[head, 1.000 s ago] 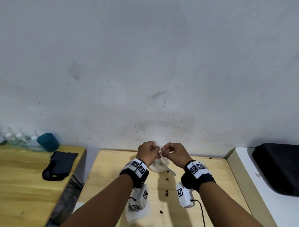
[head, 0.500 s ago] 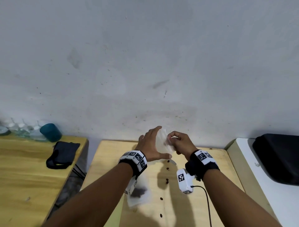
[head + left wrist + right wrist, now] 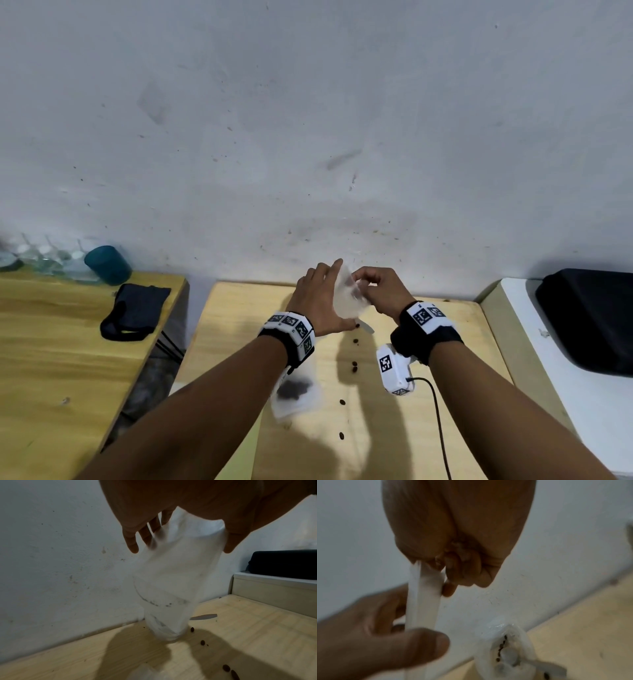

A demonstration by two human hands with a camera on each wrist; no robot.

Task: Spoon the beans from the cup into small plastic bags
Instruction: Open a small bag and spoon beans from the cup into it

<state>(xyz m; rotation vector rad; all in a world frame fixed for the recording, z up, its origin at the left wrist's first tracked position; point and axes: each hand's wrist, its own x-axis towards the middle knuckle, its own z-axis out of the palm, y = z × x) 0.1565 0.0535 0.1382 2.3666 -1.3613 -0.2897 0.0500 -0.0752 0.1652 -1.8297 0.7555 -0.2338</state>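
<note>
Bag (image 3: 346,294) raised since earlier; left hand (image 3: 320,301) fingers now straightened, right hand (image 3: 380,291) pinching.

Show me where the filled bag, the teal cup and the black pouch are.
filled bag (image 3: 297,394), head view, on its dark beans.
teal cup (image 3: 109,265), head view, on its side wall.
black pouch (image 3: 138,308), head view, on its middle.

hands 2 (image 3: 320,301) | plastic bags 2 (image 3: 346,294) | loose beans 6 (image 3: 355,364) | cup 1 (image 3: 108,264)
</note>
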